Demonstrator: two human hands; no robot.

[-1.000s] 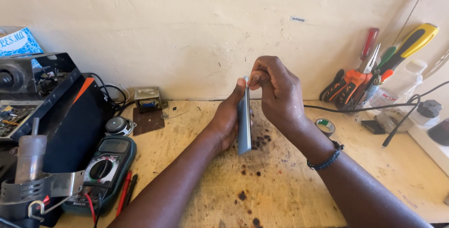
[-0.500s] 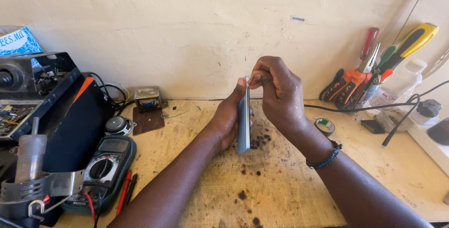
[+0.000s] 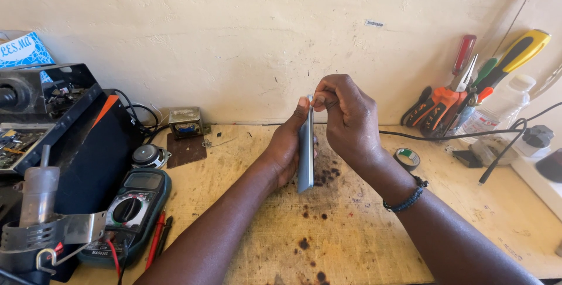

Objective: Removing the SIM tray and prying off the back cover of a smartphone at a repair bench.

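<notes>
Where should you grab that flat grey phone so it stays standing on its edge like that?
Probably by its two broad flat faces, near the middle, coming from the side. The phone stands thin-edge-up on the wooden bench, so its faces are the widest grip. The left hand already backs one face; the right hand pinches at its top end.

A phone point(image 3: 305, 144) stands edge-on between both hands, multimeter point(image 3: 130, 209) on the bench point(image 3: 351, 244) at left, pliers point(image 3: 436, 106) (against the wall) right.
</notes>
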